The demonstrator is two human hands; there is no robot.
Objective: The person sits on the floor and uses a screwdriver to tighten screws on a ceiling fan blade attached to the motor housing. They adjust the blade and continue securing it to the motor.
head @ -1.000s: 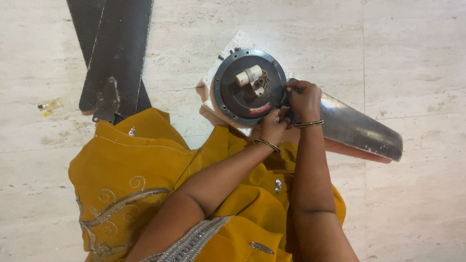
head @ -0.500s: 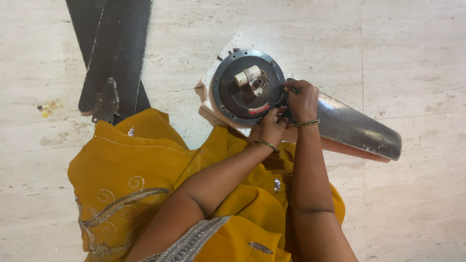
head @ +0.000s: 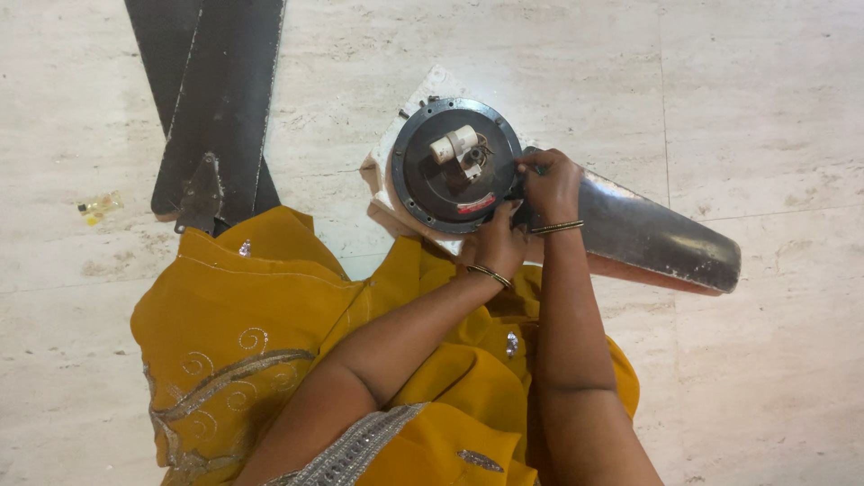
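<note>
head view: round black fan motor (head: 454, 171) sits on a pale board (head: 396, 157) on the marble floor (head: 765, 108). both hands work its right rim where one dark blade (head: 657, 234) joins. right hand (head: 551, 184) fingers curled tight on something small there, left hand (head: 497, 241) pinching beside it. two loose blades (head: 211, 108) lie upper left, well apart.
</note>
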